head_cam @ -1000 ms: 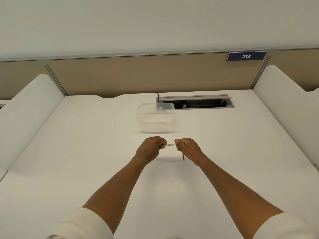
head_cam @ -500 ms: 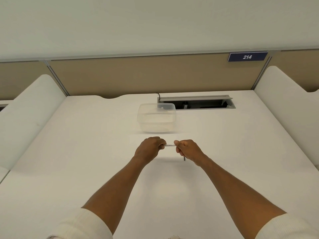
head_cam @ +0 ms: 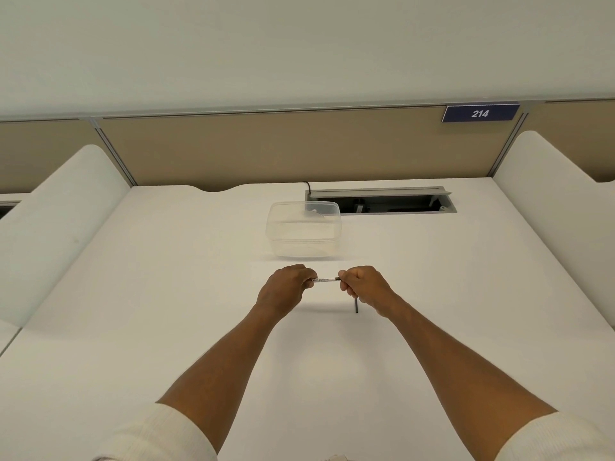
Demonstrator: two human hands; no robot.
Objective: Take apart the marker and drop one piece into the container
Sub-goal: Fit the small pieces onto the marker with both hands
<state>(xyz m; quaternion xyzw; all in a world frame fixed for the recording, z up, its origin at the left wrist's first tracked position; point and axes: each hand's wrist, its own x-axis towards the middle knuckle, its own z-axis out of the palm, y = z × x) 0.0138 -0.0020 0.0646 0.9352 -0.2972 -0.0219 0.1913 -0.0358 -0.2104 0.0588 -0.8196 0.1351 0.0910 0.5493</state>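
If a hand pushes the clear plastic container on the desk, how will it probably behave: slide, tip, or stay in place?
The container is see-through with thin walls and looks empty, so it is probably light and would slide easily on the smooth white desk. It is wide and low, so tipping seems unlikely. The thin walls may flex if squeezed.

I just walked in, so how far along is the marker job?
Done: nothing visibly; the clear container looks empty. In hand: left hand and right hand grip opposite ends of the marker, apparently pulling. Left: finish separating it and drop one piece in.
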